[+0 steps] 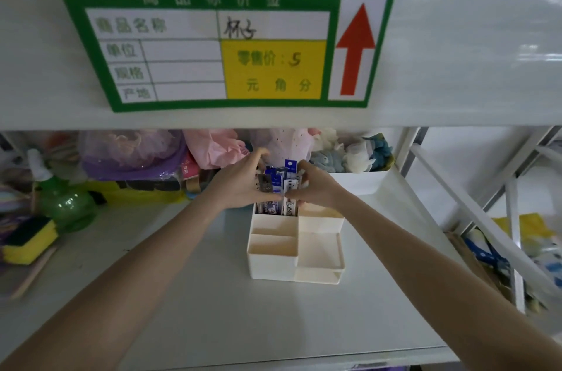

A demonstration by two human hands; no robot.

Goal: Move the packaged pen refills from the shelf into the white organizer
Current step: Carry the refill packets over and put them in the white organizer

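1. The shelf (213,294) is one broad white surface. No refill packs lie loose on its bare part, so, as far as I can judge, the moving is nearly done and only settling the bundle remains. The clutter at the back could hide more.
2. One white organizer (296,249) stands near the middle of the shelf. I count about six compartments; the front ones are bare.
3. Two hands: the left hand (243,185) and right hand (319,188) press in from either side, both closed around the bundle, thumbs nearly meeting at its front.
4. The packaged pen refills (281,185) stand upright in the organizer's back left compartment, tops above the rim. At least five or six packs, blue and white; the exact count is hidden by the fingers.
5. Off to the left: one green spray bottle (60,203) and one yellow sponge (27,243).
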